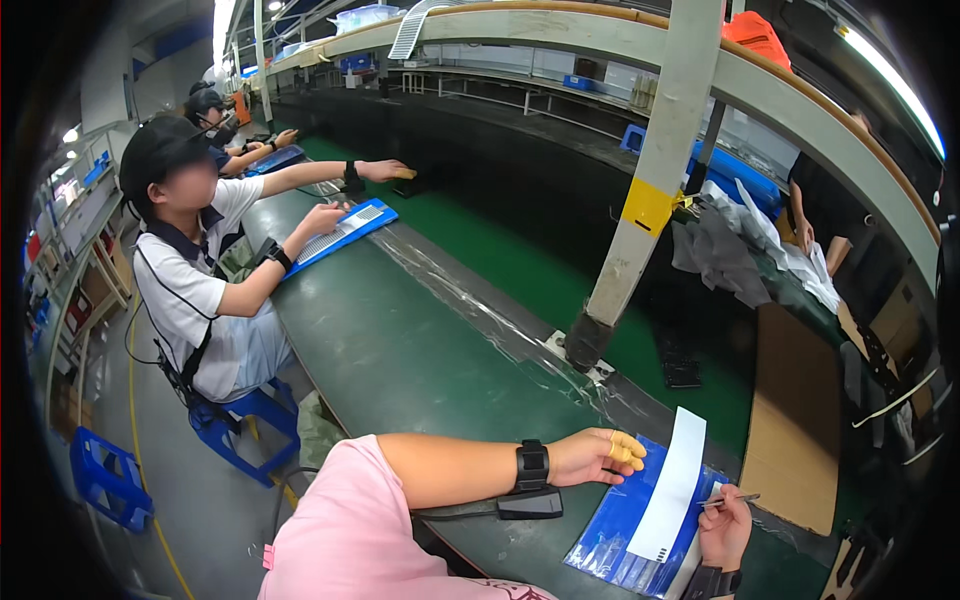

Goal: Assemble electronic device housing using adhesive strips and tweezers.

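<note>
My left hand (598, 457) comes in across the bench, yellow finger cots on some of its fingers. It is open, with the fingertips over the left edge of a blue board (597, 540) wrapped in clear plastic. A long white strip (668, 490) lies lengthwise on the board, with a few small dark marks at its near end. At the board's right side my right hand (727, 527) is closed on a pair of tweezers (735, 499), whose thin tip points left towards the strip. Both wrists wear black bands.
A grey post (650, 190) rises beyond the board. Brown cardboard (793, 420) stands at right. A dark flat piece (683, 374) lies on the green belt (520, 280). On the left, a seated co-worker (190, 260) handles another blue board (340, 238); a further person sits beyond.
</note>
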Tool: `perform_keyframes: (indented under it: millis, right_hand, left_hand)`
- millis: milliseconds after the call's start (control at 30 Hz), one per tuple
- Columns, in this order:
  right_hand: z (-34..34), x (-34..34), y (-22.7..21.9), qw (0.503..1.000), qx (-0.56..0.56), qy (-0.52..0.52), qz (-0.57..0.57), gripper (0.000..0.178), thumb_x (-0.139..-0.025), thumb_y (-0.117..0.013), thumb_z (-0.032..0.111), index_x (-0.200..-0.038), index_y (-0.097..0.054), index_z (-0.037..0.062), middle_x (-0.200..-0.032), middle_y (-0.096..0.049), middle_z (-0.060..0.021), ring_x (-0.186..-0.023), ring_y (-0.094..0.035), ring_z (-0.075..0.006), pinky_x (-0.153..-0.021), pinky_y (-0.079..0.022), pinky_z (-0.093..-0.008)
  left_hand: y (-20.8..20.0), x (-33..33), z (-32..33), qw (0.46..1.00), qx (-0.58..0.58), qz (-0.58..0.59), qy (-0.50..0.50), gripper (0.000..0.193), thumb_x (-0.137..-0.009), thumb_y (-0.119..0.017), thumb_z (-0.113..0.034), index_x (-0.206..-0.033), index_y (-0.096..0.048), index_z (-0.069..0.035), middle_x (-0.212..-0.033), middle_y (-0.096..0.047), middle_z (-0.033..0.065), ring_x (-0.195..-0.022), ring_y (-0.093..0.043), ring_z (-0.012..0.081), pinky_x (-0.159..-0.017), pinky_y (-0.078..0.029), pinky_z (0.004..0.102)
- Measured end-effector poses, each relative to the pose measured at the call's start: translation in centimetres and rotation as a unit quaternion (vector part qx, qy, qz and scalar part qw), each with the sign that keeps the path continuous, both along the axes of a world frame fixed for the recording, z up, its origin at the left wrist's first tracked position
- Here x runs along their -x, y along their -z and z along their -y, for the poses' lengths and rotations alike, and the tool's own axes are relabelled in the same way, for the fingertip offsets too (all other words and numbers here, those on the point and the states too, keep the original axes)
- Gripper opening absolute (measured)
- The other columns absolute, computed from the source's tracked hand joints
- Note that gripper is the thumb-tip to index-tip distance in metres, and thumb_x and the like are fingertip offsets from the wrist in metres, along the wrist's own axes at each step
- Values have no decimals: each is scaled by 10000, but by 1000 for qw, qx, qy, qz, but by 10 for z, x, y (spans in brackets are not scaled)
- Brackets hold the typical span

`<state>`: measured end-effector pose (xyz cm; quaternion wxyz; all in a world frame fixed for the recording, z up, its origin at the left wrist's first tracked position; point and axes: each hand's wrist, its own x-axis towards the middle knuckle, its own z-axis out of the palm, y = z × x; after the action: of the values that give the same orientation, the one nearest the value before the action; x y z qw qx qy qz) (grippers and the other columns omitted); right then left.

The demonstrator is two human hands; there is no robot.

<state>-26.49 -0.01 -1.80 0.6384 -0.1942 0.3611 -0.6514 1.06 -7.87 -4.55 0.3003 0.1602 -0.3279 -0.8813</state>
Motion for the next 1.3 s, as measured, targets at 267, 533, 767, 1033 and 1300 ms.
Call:
perform_keyframes:
  millis: [267,533,767,1033,1300]
  right_hand:
    - [4,9,1,998,7,-23,-64,105,-793,-494,48,-877,-536,0,-697,-563,-111,-575,-486,-149,-447,-358,-242]
    - [7,9,3,996,16,-38,-81,93,-806,-505,62,-859,-546,-2,-710,-569,-112,-568,-491,-153,-455,-379,-244]
    - [7,14,7,997,21,-37,-59,86,-799,-516,61,-850,-560,8,-711,-577,-120,-573,-510,-165,-450,-379,-245]
    - [3,8,2,999,1,-47,-26,78,-805,-510,36,-853,-561,1,-730,-576,-133,-589,-523,-172,-496,-391,-265]
    - [5,12,-3,998,-4,-55,2,69,-805,-523,37,-859,-556,9,-743,-574,-111,-606,-528,-150,-527,-412,-257]
  left_hand:
    - [5,3,8,999,-20,-43,23,236,-856,-481,-109,-1078,-516,-35,-1014,-580,84,-880,-556,140,-774,-448,278]
    - [-2,6,16,998,-6,-11,68,238,-858,-480,-117,-1081,-515,-41,-1029,-575,106,-882,-561,149,-767,-459,297]
    - [-3,9,21,996,8,-10,85,258,-844,-507,-117,-1091,-520,-47,-1037,-570,109,-899,-552,145,-782,-451,303]
    - [1,-1,11,996,16,-44,71,273,-829,-504,-48,-1098,-500,-1,-1096,-542,154,-911,-563,190,-826,-449,307]
    - [-11,0,8,1000,-10,-18,21,265,-815,-491,-27,-1070,-513,40,-1033,-565,198,-867,-584,235,-816,-453,331]
